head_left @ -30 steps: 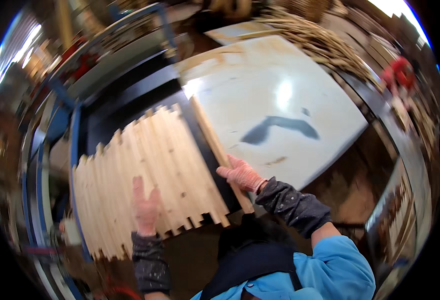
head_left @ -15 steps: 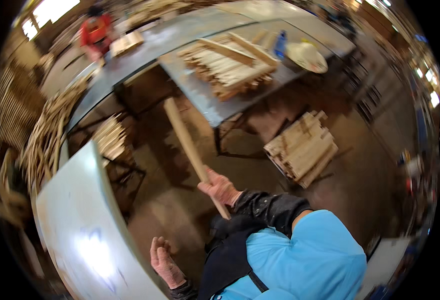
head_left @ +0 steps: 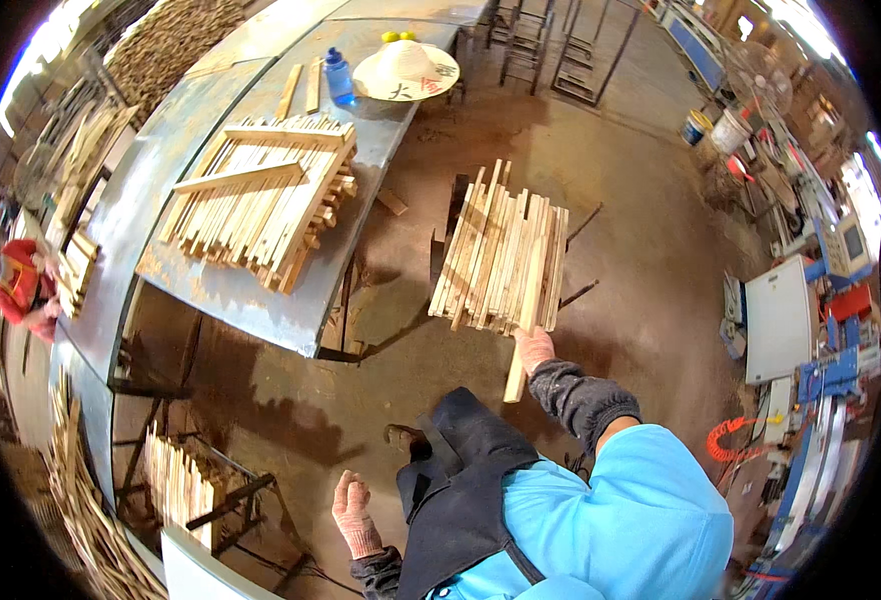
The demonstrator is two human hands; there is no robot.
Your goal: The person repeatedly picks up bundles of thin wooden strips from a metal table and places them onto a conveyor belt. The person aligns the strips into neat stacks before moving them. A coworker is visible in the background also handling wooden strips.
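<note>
My right hand (head_left: 535,350), in a pinkish work glove, is closed around a long pale wooden strip (head_left: 516,380). Its far end lies over a stack of similar strips (head_left: 481,250) on a low metal-legged stand ahead of me; whether it rests there I cannot tell. Lower down, my left hand (head_left: 355,515), gloved too, hangs beside my dark apron with loosely bent fingers and nothing visible in it.
A grey metal-topped table (head_left: 271,315) at left carries a crosswise pile of strips (head_left: 261,200), a blue bottle (head_left: 339,77) and a straw hat (head_left: 406,70). More strips (head_left: 176,480) stand lower left. A person in red (head_left: 23,285) works far left. Machinery (head_left: 831,370) lines the right.
My view and body have turned right. The wooden strip in my right hand has swung from over the floor to over the stack on the stand. My left hand stays low and empty.
</note>
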